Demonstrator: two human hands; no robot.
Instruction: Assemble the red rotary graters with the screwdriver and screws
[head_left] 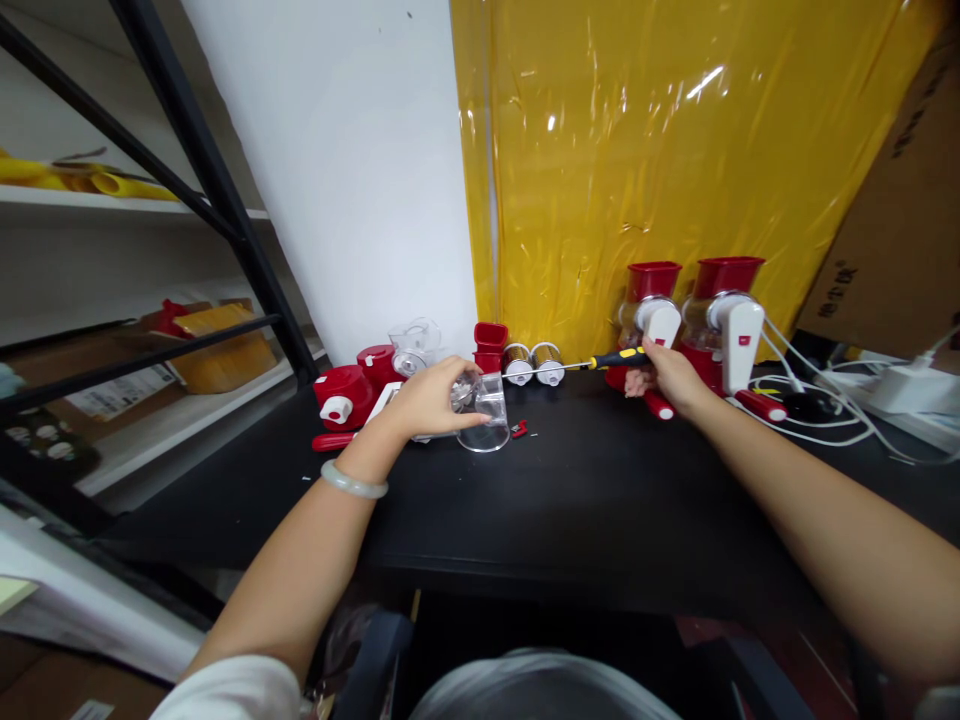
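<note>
A clear plastic housing (491,405) lies on the black table, and my left hand (439,397) has its fingers closed around it. My right hand (667,375) grips the black-and-yellow handle of a screwdriver (619,357). The long shaft runs leftward, and its tip meets the right side of the housing. A small red part (520,429) rests just right of the housing. Behind it stand two metal drums (517,364) with white ends and a red hopper (490,345). Left of my left hand are red bases (346,397) and another clear housing (417,343).
Two red-and-white rotary graters (739,335) with crank handles stand at the back right. White cables and a power strip (907,390) lie beyond them. A black-framed shelf (225,220) with boxes rises on the left. Yellow film (637,130) covers the wall behind the table (570,510).
</note>
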